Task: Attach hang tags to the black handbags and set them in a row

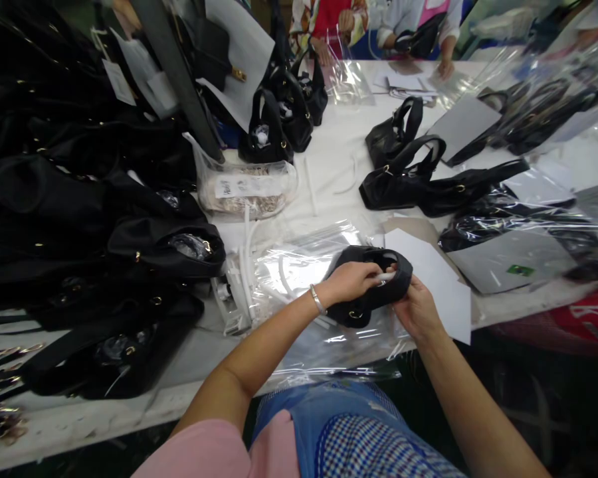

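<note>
A small black handbag (355, 317) lies over clear plastic sheets at the table's front edge. My left hand (356, 280), with a silver bangle at the wrist, reaches over it and pinches a short white strip (386, 276) inside the loop of the handle (402, 271). From the right, my right hand (418, 309) grips that handle, its thumb on the outside and some fingertips hidden behind the black material. Beneath the bag is a clear plastic bag (299, 345). White card sheets (428, 272) lie just past my right hand.
Black handbags (164, 245) are heaped along the left. A labelled clear pouch (249, 189) sits mid-table, near loose white strips (310, 186). More black handbags (393, 182) and plastic-wrapped bags (518, 232) stand at right. Across the table, two co-workers' hands (446, 68) are visible.
</note>
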A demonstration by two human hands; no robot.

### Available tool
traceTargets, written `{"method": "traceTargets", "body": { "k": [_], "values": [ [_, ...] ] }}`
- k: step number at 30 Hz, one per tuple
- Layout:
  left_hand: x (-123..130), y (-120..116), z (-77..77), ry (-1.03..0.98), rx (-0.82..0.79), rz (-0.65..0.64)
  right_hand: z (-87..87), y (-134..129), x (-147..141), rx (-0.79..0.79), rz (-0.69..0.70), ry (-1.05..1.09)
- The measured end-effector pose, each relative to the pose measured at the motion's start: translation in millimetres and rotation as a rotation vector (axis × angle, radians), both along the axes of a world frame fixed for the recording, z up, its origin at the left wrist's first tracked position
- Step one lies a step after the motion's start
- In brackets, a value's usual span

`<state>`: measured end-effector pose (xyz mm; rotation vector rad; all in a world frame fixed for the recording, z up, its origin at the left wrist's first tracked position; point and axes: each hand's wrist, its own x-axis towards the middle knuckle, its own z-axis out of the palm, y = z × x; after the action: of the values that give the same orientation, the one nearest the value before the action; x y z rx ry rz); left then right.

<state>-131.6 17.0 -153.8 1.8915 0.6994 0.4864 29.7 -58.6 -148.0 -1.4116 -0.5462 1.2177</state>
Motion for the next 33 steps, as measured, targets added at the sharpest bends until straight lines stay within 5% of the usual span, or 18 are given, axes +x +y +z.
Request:
{"method": "traceTargets", "body": {
  "k": [3,9,15,22,28,33],
  "values": [
    [-1.0,-12.6,1.7,-0.033,-0.021,0.063,4.7,-0.1,3.9,-0.015,0.042,-0.021],
    [-17.3,-26.5,-0.5,-0.144,-0.300,-0.026,27.1,-8.2,11.8,-0.169,0.298,-0.004],
    [-17.5,-37.0,12.5,-0.311,-0.574,-0.079,43.2,-8.5,17.9,-0.244,0.323,-0.046],
    [5.5,-33.8,-11.4,-0.330,-0.408,0.101,38.8,-10.2,21.4,-0.178,0.359,-0.148],
    [-0.9,-37.1,24.6,-0.209,-0.537,0.050,34.0,-7.1,36.9,-0.098,0.451,-0.428],
    [11.6,-50.9,57.3,-0.081,-0.515,0.237,36.0,-6.3,56.0,-0.069,0.479,-0.308]
  ]
}}
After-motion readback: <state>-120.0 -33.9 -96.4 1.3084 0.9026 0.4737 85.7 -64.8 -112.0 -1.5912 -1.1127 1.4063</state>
